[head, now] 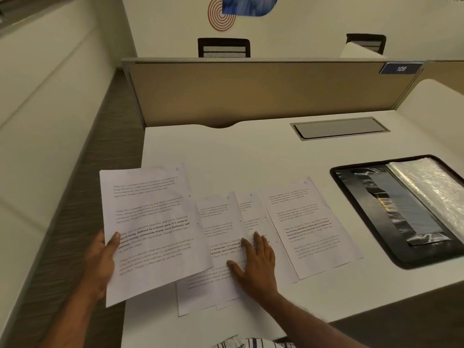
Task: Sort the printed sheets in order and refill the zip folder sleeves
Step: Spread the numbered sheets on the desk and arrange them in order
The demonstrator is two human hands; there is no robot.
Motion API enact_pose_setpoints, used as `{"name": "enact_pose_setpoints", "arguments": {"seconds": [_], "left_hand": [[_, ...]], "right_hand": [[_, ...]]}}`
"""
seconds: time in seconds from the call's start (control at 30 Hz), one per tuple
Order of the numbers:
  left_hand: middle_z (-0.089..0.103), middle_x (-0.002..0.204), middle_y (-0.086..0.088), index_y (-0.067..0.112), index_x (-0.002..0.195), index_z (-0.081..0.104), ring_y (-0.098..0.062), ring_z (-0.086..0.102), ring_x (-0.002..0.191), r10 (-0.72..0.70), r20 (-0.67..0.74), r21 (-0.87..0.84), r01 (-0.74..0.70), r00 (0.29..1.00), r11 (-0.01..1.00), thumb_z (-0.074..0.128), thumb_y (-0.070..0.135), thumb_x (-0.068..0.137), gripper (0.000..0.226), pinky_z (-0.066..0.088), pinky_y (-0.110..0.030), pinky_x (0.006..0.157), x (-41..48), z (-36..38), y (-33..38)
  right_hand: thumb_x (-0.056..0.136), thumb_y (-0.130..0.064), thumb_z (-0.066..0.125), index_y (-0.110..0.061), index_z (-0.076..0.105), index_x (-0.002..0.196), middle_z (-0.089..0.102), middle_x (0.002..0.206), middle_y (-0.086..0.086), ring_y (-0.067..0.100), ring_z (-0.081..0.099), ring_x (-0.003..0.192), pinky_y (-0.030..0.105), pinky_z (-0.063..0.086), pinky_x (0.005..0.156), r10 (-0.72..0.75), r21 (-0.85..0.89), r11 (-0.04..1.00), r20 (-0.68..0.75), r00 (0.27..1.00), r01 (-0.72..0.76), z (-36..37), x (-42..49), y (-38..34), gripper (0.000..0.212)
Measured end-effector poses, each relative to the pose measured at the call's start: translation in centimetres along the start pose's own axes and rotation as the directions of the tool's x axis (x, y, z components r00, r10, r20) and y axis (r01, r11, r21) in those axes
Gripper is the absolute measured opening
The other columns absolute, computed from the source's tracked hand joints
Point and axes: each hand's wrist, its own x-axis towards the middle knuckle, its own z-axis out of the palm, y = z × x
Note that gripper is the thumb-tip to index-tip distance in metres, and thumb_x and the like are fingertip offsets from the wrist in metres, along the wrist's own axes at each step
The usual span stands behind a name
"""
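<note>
My left hand [104,257] holds a printed sheet marked 8 [150,227] by its left edge, lifted above the desk's left side. My right hand [253,264] lies flat with spread fingers on overlapping sheets marked 6 [221,222] and 7 [249,209]. A sheet marked 9 [311,224] lies to their right, over another sheet. The black zip folder [391,247] lies open at the right, its clear plastic sleeves [426,187] showing.
The white desk [226,146] ends at a tan partition [251,94] at the back. A grey cable hatch [339,128] is set into the desk behind the folder. The desk's left edge drops to a grey floor strip.
</note>
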Motion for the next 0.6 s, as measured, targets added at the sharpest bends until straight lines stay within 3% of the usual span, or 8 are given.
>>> {"name": "enact_pose_setpoints", "arguments": {"seconds": [0.17,0.37,0.43,0.5,0.6], "left_hand": [[0.069,0.107,-0.009,0.029,0.110,0.061,-0.032,0.067,0.093,-0.025,0.036,-0.013,0.025,0.999,1.000,0.047,0.019,0.102,0.018,0.055,-0.044,0.073,-0.5,1.7,-0.6],[0.069,0.106,-0.010,0.018,0.121,0.056,-0.030,0.067,0.091,-0.039,0.070,-0.024,0.041,0.997,0.999,0.047,0.018,0.103,0.021,0.054,-0.042,0.072,-1.5,3.2,-0.6],[0.069,0.105,-0.009,0.019,0.115,0.058,-0.029,0.067,0.090,-0.040,0.078,-0.038,0.043,0.996,0.998,0.047,0.017,0.103,0.017,0.054,-0.042,0.072,-1.6,3.6,-0.7],[0.071,0.104,-0.008,0.025,0.110,0.061,-0.030,0.068,0.091,-0.054,0.083,-0.043,0.058,0.995,0.997,0.047,0.017,0.102,0.018,0.055,-0.043,0.073,-1.6,4.1,-1.0],[0.072,0.110,-0.009,0.028,0.115,0.062,-0.032,0.069,0.096,-0.073,0.108,-0.055,0.079,0.991,0.995,0.048,0.018,0.102,0.021,0.056,-0.046,0.076,-1.5,4.8,-1.7]], "right_hand": [[0.067,-0.089,0.000,-0.032,0.020,0.155,-0.008,0.166,0.000,0.021,-0.014,0.152,0.036,-0.014,0.119,-0.007,0.006,1.000,0.005,1.000,0.007,0.1,-0.6,-0.7,0.108],[0.071,-0.092,0.007,-0.031,0.023,0.154,-0.001,0.167,-0.001,0.020,-0.007,0.153,0.032,-0.015,0.116,0.005,0.040,0.999,-0.008,1.000,-0.005,0.3,-0.4,-0.5,0.104],[0.073,-0.091,0.006,-0.029,0.032,0.150,0.015,0.164,-0.002,0.018,0.008,0.152,0.029,-0.004,0.119,0.011,0.103,0.995,-0.063,0.998,-0.004,0.1,-0.2,-0.2,0.103],[0.079,-0.088,0.017,-0.026,0.046,0.140,0.038,0.151,-0.004,0.016,0.033,0.141,0.026,0.018,0.116,0.024,0.199,0.980,-0.117,0.993,-0.001,-0.4,0.0,0.2,0.091],[0.091,-0.068,0.042,-0.022,0.059,0.117,0.060,0.115,-0.008,0.010,0.059,0.103,0.020,0.044,0.088,0.070,0.473,0.881,-0.085,0.994,-0.022,-1.9,0.6,0.1,0.056]]}}
